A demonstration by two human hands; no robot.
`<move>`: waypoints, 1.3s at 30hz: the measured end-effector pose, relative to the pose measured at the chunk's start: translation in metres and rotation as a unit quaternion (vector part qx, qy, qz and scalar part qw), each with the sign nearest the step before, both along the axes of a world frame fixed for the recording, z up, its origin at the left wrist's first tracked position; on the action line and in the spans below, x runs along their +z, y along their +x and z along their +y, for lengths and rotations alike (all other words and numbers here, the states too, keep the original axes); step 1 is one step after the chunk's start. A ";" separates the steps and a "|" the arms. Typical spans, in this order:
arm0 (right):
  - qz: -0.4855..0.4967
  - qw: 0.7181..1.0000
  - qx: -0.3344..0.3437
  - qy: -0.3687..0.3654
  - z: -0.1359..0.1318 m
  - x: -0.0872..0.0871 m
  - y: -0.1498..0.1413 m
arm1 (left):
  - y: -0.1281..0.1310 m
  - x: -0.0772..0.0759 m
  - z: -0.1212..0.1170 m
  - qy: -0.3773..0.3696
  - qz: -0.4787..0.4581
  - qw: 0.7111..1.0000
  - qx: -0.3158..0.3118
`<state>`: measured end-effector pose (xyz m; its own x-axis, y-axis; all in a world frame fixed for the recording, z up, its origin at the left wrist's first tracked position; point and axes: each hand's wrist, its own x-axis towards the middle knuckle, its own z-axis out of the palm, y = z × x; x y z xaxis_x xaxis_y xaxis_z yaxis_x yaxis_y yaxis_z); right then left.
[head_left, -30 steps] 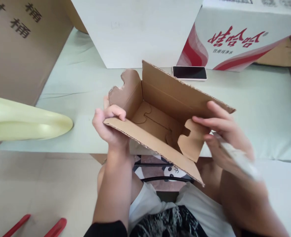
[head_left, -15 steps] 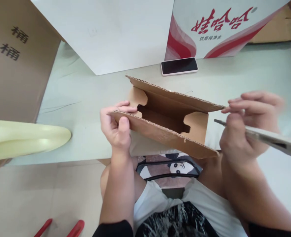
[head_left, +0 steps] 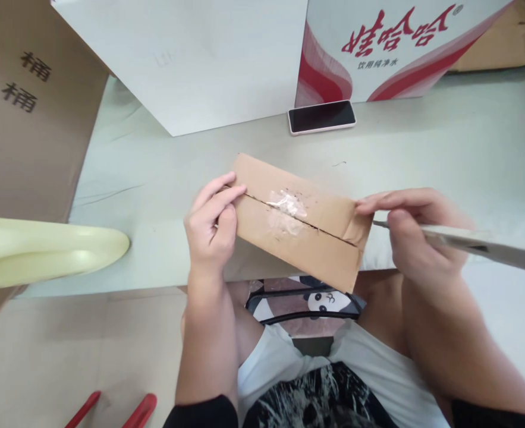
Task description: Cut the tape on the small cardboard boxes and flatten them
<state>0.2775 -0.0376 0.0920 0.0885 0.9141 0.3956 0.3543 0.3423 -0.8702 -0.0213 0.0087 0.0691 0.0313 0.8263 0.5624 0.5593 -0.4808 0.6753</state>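
I view from the head camera a brown box (head_left: 338, 249) held at the front edge of the desk (head_left: 182, 157), its near right corner reaching out past that edge; whether its base rests on the surface I cannot tell. The left hand (head_left: 211, 220) grips the left end, fingertips over the top and thumb pressed against the near side. The right hand (head_left: 425, 241) has its thumb and fingers closed about a slim grey tool (head_left: 494, 248), while its foremost fingertips touch the box's right end; the tool's tip lies just beside that end, contact uncertain. As to progress, I judge the folding largely done: two flaps (head_left: 262, 178) lie down and meet along a dark seam (head_left: 307, 223). Crumpled clear tape (head_left: 288, 204) clings near the middle, and both ends of the seam are bare of it. What appears left is the right end, where the far flap is creased and does not look quite flat. I cannot see inside. Toward the back of the desk, a phone (head_left: 322, 117) lies before a white carton (head_left: 217, 65) and a printed carton (head_left: 391, 77).
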 end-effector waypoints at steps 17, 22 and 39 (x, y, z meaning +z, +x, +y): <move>0.120 0.983 0.131 -0.050 0.019 -0.006 -0.003 | -0.012 -0.018 0.001 -0.286 -0.214 0.932 0.062; 0.106 0.983 0.143 -0.044 0.018 0.008 0.012 | 0.014 -0.024 -0.009 -0.468 -0.093 0.847 -0.235; 0.093 0.941 0.313 -0.085 0.000 0.028 0.004 | 0.017 -0.026 0.001 -0.179 -0.123 0.976 0.033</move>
